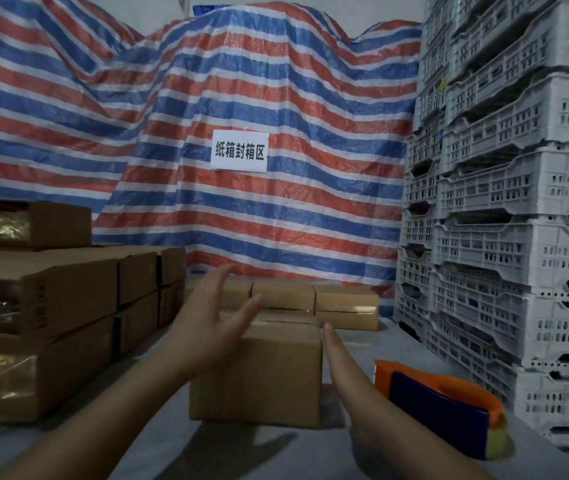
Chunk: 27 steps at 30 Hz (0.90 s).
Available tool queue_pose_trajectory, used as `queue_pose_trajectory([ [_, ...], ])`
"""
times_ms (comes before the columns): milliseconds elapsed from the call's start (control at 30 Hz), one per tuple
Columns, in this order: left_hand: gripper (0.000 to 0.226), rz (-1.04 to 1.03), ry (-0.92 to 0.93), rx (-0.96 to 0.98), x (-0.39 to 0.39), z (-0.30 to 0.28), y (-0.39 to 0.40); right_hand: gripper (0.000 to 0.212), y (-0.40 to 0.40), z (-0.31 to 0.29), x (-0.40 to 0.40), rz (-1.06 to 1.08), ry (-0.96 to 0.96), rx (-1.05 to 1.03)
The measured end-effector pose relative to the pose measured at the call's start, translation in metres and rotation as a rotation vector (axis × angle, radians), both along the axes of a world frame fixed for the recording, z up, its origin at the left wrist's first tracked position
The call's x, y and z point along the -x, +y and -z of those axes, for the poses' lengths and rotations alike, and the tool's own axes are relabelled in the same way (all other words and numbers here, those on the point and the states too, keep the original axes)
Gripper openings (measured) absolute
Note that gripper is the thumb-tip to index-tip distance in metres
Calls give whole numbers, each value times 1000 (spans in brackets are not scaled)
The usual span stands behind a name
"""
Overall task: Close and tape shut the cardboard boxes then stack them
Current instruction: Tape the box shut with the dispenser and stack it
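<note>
**Both hands spread open at a closed carton**

Nearest the camera, two bare forearms are seen reaching forward over a grey table (276, 455). The left hand (212, 327) is held open, its fingers straight and spread, raised at the left top edge of a small cardboard box (259, 375); nothing is gripped by it, and whether the box is actually touched cannot be told. The right hand (336, 351) is held flat and edge-on, fingers straight together, just beside the right side of the same box; nothing is held by it either, and contact cannot be confirmed. The box is set on the table in the middle of the view, its top flaps folded down.

Just to the right of the right forearm, an orange and dark blue tape dispenser (442, 407) is laid on the table. To the left, larger cartons (51, 306) are stacked in several layers, with shiny clear tape visible on some faces.

Behind the central box, a row of small boxes (314, 303) is lined up side by side. At the right, white slotted plastic crates (518, 202) are piled high. At the back, everything is covered by a red, white and blue striped tarpaulin (207, 81), to which a white paper sign (240, 151) with black characters is fixed.
</note>
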<state>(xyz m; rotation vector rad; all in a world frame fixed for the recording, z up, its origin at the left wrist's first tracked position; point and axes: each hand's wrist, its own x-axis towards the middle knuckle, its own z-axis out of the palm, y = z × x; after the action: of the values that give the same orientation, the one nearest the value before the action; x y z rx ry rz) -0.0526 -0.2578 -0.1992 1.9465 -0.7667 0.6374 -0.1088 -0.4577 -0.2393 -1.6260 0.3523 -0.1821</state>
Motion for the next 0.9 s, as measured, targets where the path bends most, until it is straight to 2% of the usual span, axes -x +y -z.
queue_pose_trajectory([
  [67, 74, -13, 155, 196, -1, 16, 23, 64, -4, 9, 4, -100, -117, 98],
  [100, 70, 15, 259, 229, 0, 26, 30, 53, -5, 14, 4, -164, -145, 134],
  [200, 51, 139, 567, 202, -1, 53, 37, 52, -3, 22, -3, -200, -246, 262],
  [267, 29, 171, 586, 249, -9, 59, 34, 40, -1, 21, -14, -150, -295, 349],
  [333, 16, 58, 514, 260, -26, 54, 32, 23, 2, 16, -28, -97, -304, 371],
  [400, 9, -59, 530, 246, -45, 40, 32, 11, 8, 5, -47, 6, -279, 333],
  [500, 31, -145, 689, 277, -79, 24, 35, 45, 20, -8, -85, 110, -116, 243],
  [533, 37, -131, 764, 313, -90, 22, 38, 55, 22, -9, -99, 93, -45, 149],
  [600, 41, -70, 873, 398, -106, 26, 42, 61, 27, -2, -122, -1, 17, -51],
  [633, 42, -64, 880, 411, -115, 31, 45, 60, 29, 3, -131, -41, 23, -86],
  [767, 42, -165, 771, 381, -157, 49, 47, 50, 41, 16, -163, -81, 0, 72],
  [900, 47, -296, 720, 406, -201, 48, 47, 66, 52, 16, -202, -96, -34, 119],
])
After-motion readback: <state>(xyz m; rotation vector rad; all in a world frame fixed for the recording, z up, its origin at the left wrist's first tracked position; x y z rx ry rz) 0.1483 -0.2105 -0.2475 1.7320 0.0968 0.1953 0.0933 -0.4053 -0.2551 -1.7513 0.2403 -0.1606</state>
